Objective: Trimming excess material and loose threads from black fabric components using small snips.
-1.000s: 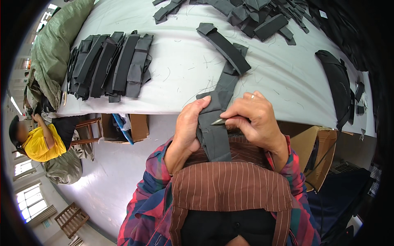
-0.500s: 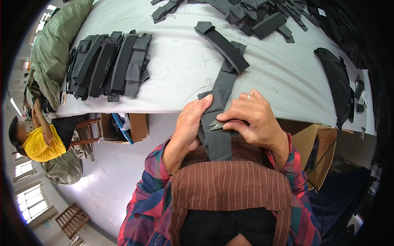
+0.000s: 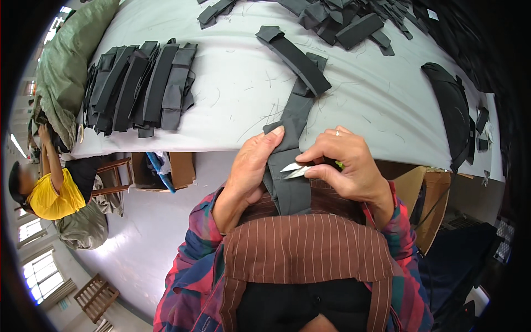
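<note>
My left hand (image 3: 249,169) pinches a long dark grey fabric strip (image 3: 294,193) at the table's near edge, thumb on top. One end hangs down in front of my striped brown apron. The far part runs up onto the table, under another folded dark strip (image 3: 298,62). In my right hand (image 3: 349,163) is a small pair of thread snips (image 3: 299,172). Its pale pointed blades stand apart over the strip and point towards my left hand. Most of the snips' handle is hidden by my fingers; a bit of green shows there.
Stacked dark strips (image 3: 145,91) lie at the left of the white-covered table (image 3: 227,105). A loose pile of strips (image 3: 359,30) is at the back. Black bundles (image 3: 445,110) lie right. Cardboard boxes (image 3: 182,169) stand below; a person in yellow (image 3: 55,193) is at far left.
The snips' blades have spread apart and show more plainly. My right hand has turned a little, and green now shows at its fingers. My left hand keeps its grip; the view has shifted slightly.
</note>
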`<state>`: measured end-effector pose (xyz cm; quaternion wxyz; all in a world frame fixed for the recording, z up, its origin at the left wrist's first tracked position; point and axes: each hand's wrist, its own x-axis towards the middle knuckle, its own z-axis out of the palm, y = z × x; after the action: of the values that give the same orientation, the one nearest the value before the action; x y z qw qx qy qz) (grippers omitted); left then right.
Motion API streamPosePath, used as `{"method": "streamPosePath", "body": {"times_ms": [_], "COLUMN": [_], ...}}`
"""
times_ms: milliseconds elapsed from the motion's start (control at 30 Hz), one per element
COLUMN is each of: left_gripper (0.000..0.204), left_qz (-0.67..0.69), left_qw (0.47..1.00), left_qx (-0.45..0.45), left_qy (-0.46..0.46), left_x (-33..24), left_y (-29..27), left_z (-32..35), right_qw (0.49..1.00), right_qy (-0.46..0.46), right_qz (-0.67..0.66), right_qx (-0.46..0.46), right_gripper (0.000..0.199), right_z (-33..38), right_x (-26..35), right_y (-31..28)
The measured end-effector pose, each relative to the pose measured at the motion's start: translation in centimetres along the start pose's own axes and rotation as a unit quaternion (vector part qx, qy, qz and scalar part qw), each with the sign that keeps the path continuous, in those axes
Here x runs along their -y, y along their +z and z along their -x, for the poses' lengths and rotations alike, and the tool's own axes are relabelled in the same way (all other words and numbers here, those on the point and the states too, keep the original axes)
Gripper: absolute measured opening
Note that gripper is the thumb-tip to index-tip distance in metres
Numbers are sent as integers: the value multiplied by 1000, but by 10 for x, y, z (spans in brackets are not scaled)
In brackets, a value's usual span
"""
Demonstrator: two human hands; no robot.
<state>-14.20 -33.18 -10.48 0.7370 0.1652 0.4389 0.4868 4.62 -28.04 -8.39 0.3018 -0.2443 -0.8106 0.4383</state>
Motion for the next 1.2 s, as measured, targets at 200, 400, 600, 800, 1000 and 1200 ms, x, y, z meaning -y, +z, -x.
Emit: {"method": "streamPosePath", "body": {"times_ms": [200, 400, 600, 800, 1000, 1200], "left_gripper": [29, 29, 28, 24, 27, 29], "left_qz": [17, -8, -44, 31, -5, -45], "left_qw": [1000, 999, 998, 998, 997, 995], "left_qx": [2, -44, -25, -38, -73, -63], "left_qy": [-1, 28, 41, 44, 35, 66], "left_x": [1, -4, 0, 1, 2, -1], "left_y": [-1, 6, -4, 1, 6, 3], "left_z": [-2, 0, -2, 0, 1, 1], "right_qw": [995, 998, 990, 985, 979, 993], "right_qy": [-13, -6, 6, -24, -43, 25], "right_qz": [101, 66, 132, 138, 177, 96], "right_qx": [4, -6, -54, -103, -96, -61], "right_gripper": [12, 14, 16, 18, 17, 15], "right_z": [-1, 1, 2, 6, 5, 4], "right_x": [6, 7, 17, 14, 19, 18], "right_y": [1, 5, 20, 33, 28, 18]}}
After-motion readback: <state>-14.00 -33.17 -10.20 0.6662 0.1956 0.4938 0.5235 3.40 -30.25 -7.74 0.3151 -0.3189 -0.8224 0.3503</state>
